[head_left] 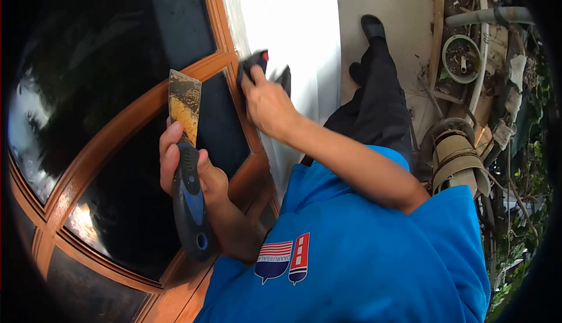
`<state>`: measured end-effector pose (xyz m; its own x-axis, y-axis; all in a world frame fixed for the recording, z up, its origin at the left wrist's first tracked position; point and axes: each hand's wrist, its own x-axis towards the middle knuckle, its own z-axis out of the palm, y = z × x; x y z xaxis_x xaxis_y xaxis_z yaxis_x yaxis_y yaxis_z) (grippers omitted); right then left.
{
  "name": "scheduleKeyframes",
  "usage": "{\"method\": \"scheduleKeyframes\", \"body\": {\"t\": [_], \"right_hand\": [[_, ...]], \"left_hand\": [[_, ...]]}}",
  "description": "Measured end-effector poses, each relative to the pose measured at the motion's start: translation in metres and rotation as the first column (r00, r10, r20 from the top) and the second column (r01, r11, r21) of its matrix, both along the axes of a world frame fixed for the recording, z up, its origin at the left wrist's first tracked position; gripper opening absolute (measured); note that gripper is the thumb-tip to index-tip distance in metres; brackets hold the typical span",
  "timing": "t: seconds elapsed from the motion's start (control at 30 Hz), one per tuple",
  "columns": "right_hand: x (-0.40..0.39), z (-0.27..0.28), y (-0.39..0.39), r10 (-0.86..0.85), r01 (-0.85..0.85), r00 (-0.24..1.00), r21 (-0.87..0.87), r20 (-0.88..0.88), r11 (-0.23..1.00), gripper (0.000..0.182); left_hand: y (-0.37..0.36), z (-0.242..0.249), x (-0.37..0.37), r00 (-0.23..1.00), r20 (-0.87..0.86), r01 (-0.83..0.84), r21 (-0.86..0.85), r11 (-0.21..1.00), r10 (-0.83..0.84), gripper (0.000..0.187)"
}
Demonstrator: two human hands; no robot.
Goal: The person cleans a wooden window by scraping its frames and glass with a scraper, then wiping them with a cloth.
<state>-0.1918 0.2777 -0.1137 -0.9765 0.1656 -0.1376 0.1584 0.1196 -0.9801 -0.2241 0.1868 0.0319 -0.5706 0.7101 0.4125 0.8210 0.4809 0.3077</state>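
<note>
My left hand (205,173) grips a putty knife (190,188) with a black and blue handle. Its blade, stained yellow-brown, points up in front of the dark glass. Farther up, my right hand (266,103) is closed around a black tool (253,65) with a red part, slightly blurred. This tool is at the joint between the orange-brown wooden frame (229,59) and the white wall (293,24); whether it touches either is unclear. Its working end is hidden.
Dark glass panes (117,48) in wooden framing fill the left side. My dark-clad legs and black shoes (372,27) are on the pale floor (404,12). At the right are a round pot (461,58), pipes, a beige stacked object (459,159) and plants.
</note>
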Motion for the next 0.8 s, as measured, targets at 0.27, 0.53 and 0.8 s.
{"method": "scheduleKeyframes", "body": {"t": [0.27,0.53,0.8], "right_hand": [[0.031,0.011,0.009,-0.101,0.096,0.992,-0.076,-0.071,0.993,0.028],[0.017,-0.001,-0.018,0.115,-0.109,0.993,0.308,-0.002,0.945,0.032],[0.07,0.001,-0.011,0.218,-0.217,0.974,0.032,-0.059,0.976,0.03]], "left_hand": [[-0.005,0.003,0.016,0.999,0.027,0.025,0.065,0.998,-0.027,0.038],[-0.016,0.003,0.041,0.995,0.099,-0.016,0.096,0.995,0.007,0.039],[-0.029,0.016,0.049,0.996,0.089,0.001,0.1,0.995,-0.01,0.04]]}}
